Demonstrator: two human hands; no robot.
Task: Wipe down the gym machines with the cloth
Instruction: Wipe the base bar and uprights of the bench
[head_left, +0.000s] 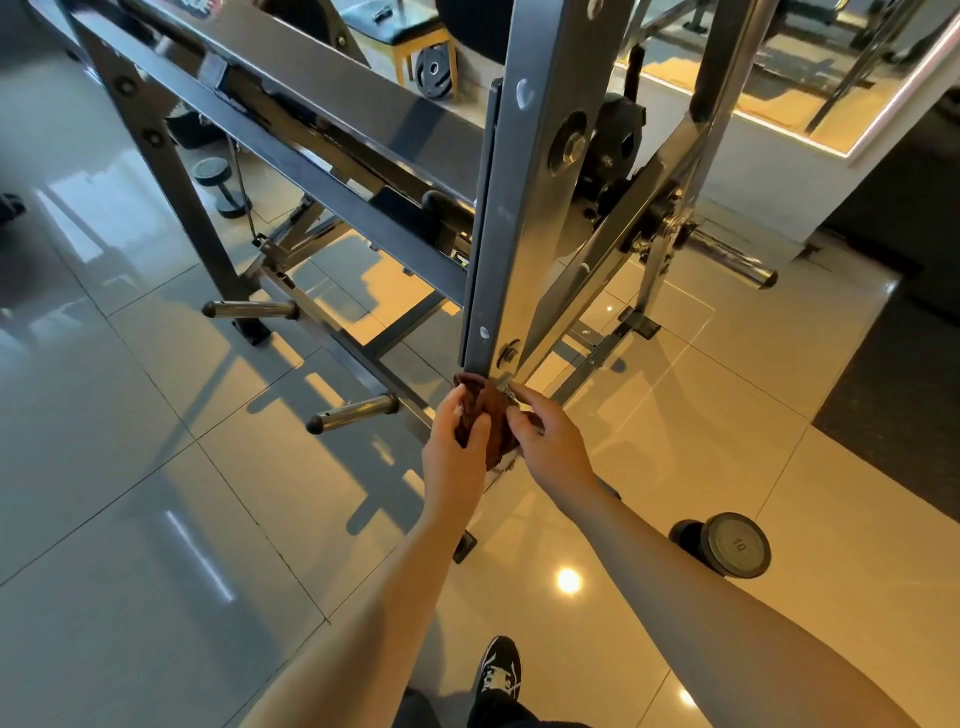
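Note:
A grey steel gym machine fills the upper half of the view; its upright post (524, 208) comes down to the floor in the middle. A dark brown cloth (488, 410) is bunched against the foot of that post. My left hand (457, 447) grips the cloth from the left, fingers curled around it. My right hand (550, 441) reaches in from the right, its fingertips on the cloth's right side and the metal joint at the post's base. Part of the cloth is hidden under both hands.
Two chrome plate pegs (358, 413) (249, 309) jut out low on the left, and a chrome bar (732, 260) sticks out right. A dumbbell (727, 543) lies on the glossy tiles near my right forearm. My black shoe (498, 670) is below. A black mat (904, 405) borders the right.

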